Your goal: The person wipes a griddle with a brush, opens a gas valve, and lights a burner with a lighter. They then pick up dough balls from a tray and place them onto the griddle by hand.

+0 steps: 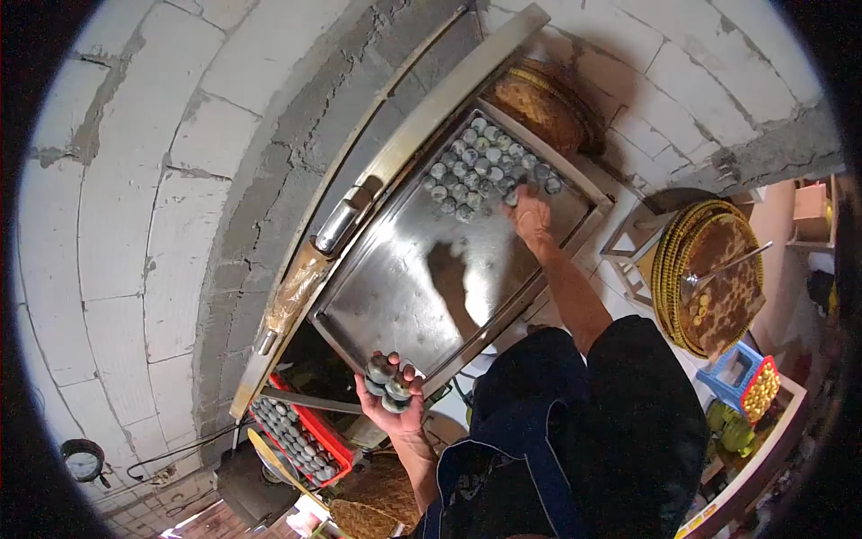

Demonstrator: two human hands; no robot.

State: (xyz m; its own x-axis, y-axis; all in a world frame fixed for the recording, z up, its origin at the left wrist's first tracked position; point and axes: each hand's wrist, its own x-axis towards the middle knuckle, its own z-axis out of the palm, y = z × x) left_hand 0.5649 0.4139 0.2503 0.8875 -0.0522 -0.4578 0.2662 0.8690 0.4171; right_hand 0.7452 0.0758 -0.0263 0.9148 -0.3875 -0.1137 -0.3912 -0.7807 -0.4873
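Many grey, speckled round balls [467, 171] stand in rows at the upper part of a shiny metal tray [404, 287]. My right hand [532, 214] reaches to the lower right edge of these rows, with its fingers bent round a ball there. Near the tray's lower left corner, my left hand [395, 400] is palm up, its fingers curled round several grey balls [388, 386]. The lower part of the tray shows bare metal with reflections and a shadow.
A red crate [337, 449] of grey balls stands at the lower left, beside a wooden stick [283, 463]. Stacked round woven trays [709, 269] lie at the right, near a blue basket [732, 373]. A metal rolling-pin-like bar [337, 225] lies along the tray's far side.
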